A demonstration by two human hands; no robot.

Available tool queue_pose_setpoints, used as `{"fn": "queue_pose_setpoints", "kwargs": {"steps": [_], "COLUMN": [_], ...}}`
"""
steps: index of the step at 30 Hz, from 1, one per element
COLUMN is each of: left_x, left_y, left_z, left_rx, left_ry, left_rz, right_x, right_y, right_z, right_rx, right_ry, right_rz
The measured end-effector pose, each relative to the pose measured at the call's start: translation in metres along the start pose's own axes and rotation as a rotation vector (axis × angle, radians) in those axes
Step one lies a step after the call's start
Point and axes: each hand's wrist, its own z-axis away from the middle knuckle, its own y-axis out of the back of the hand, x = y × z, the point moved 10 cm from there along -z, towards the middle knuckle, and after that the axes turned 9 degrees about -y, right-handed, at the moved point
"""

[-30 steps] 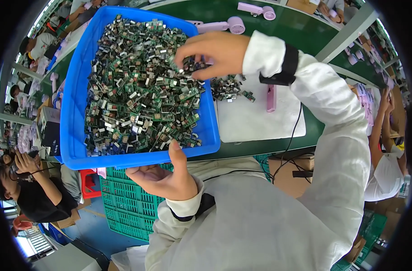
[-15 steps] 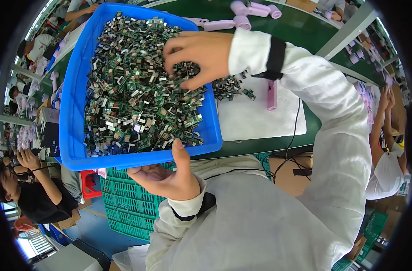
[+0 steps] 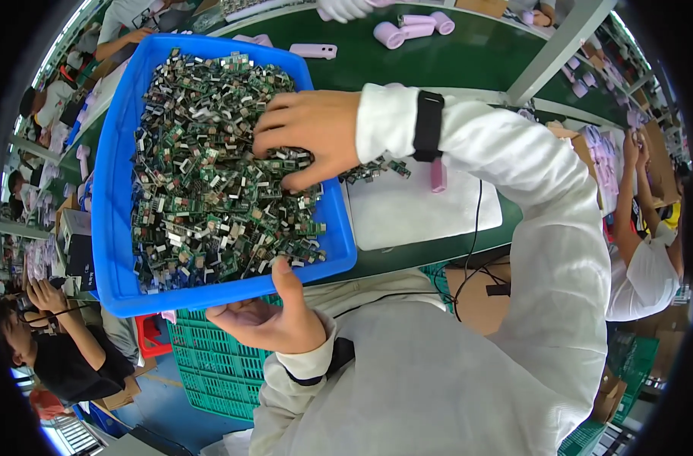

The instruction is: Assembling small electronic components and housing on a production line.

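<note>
A blue plastic bin is heaped with small green circuit boards bearing silvery metal connectors. My left hand grips the bin's near rim, thumb over the edge and fingers underneath. On the right part of the heap rests my right hand, fingers bent down and thumb spread well apart. Its fingertips touch the boards and are partly sunk among them; several boards show between thumb and fingers, none plainly gripped.
Right of the bin, a white foam sheet carries loose boards and a pink plastic piece. Pink handheld housings lie across the green table. A green crate stands below. Other people work on both sides; a white-gloved hand shows beyond.
The bin and both hands appear lower and slightly left in the picture, as does the whole scene. My right fingers have settled into the boards. A gloved hand has appeared at the top.
</note>
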Motion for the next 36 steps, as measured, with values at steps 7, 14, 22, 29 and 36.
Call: {"fn": "queue_pose_setpoints", "kwargs": {"steps": [7,14,22,29,36], "left_x": [0.004,0.007,0.001,0.005,0.001], "left_y": [-0.002,-0.004,-0.003,-0.006,-0.001], "left_z": [0.0,-0.002,0.0,-0.002,0.0], "left_rx": [-0.021,0.04,0.035,0.049,0.029], "left_ry": [-0.036,-0.033,0.021,-0.017,-0.028], "left_rz": [-0.041,0.021,-0.015,0.025,0.002], "right_x": [0.01,-0.011,0.035,-0.012,0.019], "right_y": [0.025,0.018,0.028,0.023,0.023], "right_z": [0.004,0.002,0.022,0.008,0.016], "right_rx": [-0.127,0.19,-0.13,0.135,-0.125], "right_ry": [-0.15,0.052,-0.139,0.108,-0.137], "right_rz": [0.015,-0.035,0.041,-0.099,-0.02]}}
